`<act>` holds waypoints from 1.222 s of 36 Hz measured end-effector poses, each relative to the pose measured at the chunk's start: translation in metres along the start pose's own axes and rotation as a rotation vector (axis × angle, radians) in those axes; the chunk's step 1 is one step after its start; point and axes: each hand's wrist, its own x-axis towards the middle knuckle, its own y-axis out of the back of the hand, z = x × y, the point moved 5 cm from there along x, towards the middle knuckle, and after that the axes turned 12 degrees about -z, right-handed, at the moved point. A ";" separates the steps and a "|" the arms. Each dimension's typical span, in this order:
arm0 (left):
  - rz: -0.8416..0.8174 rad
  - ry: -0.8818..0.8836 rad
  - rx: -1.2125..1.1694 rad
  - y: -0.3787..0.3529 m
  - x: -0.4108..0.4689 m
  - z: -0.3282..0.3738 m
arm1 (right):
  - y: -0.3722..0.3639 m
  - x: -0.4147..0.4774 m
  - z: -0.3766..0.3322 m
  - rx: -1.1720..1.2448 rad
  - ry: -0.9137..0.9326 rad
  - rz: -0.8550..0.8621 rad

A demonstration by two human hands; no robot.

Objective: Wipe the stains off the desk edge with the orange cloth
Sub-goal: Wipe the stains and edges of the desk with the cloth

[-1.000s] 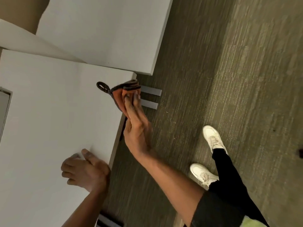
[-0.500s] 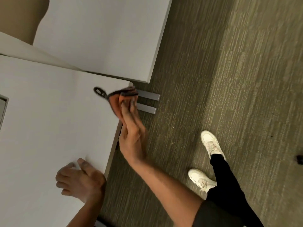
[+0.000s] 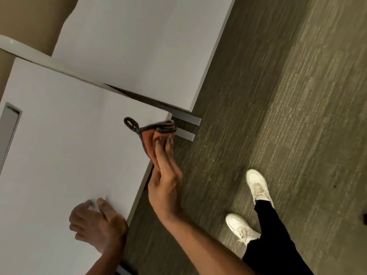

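Note:
The orange cloth [image 3: 153, 138], folded, with dark trim and a dark hanging loop, is pressed against the desk edge [image 3: 140, 188] near the white desk's [image 3: 69, 145] far corner. My right hand [image 3: 165, 181] holds it there, fingers stretched flat along the cloth and thumb tucked below the edge. My left hand [image 3: 97, 227] rests on the desk top near the same edge, closer to me, fingers bent and apart, holding nothing. No stains can be made out on the edge.
A second white desk [image 3: 139, 46] adjoins at the far corner, with two grey metal leg bars [image 3: 186, 126] beneath. A grey recess [image 3: 9, 128] sits at the desk's left. My legs and white shoes [image 3: 256, 187] stand on the carpet [image 3: 288, 96] to the right.
My right hand and the cloth have slid a little along the desk edge near the far corner. My left hand has stayed on the desk top; the view itself has shifted.

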 end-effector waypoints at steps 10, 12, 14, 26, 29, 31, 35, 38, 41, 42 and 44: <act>0.017 0.008 0.004 -0.002 0.001 -0.002 | -0.011 -0.030 -0.015 -0.077 0.026 -0.022; 0.016 0.008 -0.006 -0.002 0.000 0.000 | -0.018 -0.065 -0.013 -0.124 0.042 -0.087; 0.019 0.013 -0.016 -0.002 0.001 0.000 | -0.021 -0.081 -0.007 -0.148 0.052 -0.147; 0.008 0.011 -0.023 -0.002 0.001 -0.004 | 0.016 0.038 -0.014 -0.080 0.007 0.052; -0.007 0.036 -0.019 -0.001 0.001 -0.003 | 0.021 0.044 -0.020 -0.154 0.019 0.035; -0.022 0.038 -0.026 0.001 0.000 -0.002 | 0.020 0.035 -0.024 -0.216 0.029 0.002; -0.056 0.045 -0.035 0.002 0.001 -0.003 | 0.003 -0.017 -0.027 -0.247 -0.015 -0.115; -0.074 0.048 -0.049 0.002 0.002 -0.003 | -0.008 -0.051 -0.028 -0.206 -0.011 -0.165; -0.094 0.046 -0.055 0.004 0.001 -0.004 | -0.006 -0.046 -0.027 -0.138 -0.092 -0.142; -0.097 0.049 -0.059 0.004 0.001 -0.004 | -0.004 -0.037 -0.029 -0.122 -0.113 -0.120; -0.100 0.055 -0.063 0.004 0.000 -0.004 | 0.002 -0.012 -0.033 -0.111 -0.111 -0.043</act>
